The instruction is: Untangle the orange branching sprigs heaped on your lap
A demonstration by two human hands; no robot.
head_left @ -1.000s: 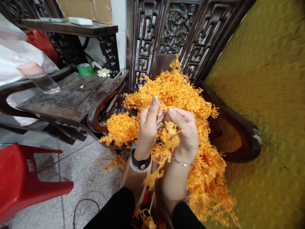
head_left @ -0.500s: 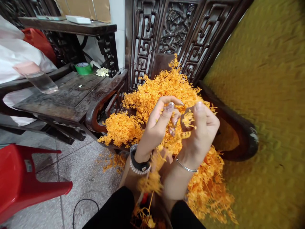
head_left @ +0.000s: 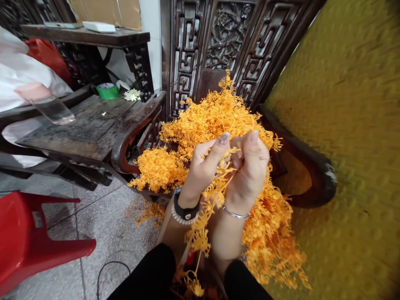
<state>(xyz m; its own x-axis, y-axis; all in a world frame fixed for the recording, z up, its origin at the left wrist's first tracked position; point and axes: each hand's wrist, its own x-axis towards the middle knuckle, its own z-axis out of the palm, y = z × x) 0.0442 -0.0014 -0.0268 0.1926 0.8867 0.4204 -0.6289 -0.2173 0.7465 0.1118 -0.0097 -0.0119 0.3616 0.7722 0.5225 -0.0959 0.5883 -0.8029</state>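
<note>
My left hand (head_left: 204,166), with a dark band and a beaded bracelet at the wrist, pinches an orange artificial flower sprig (head_left: 223,168) between thumb and fingers. Close beside it, my right hand (head_left: 248,166), with a silver bangle, is closed with its thumb up near the same sprig; what its fingers grip is partly hidden. From between the hands an orange strand (head_left: 200,233) hangs down over my forearms. Behind and around them lies a big heap of orange sprigs (head_left: 209,118) on a carved wooden chair (head_left: 325,179).
At left stands a dark wooden side table (head_left: 93,121) with a tilted bottle (head_left: 51,108) and green tape (head_left: 108,91). A red plastic stool (head_left: 28,241) is at lower left, near a thin cable (head_left: 108,264) on the floor. A yellow textured surface (head_left: 353,104) borders the right.
My right hand has moved left and closer to my left hand. The left fingers, raised and bent before, now close in on the sprig.
</note>
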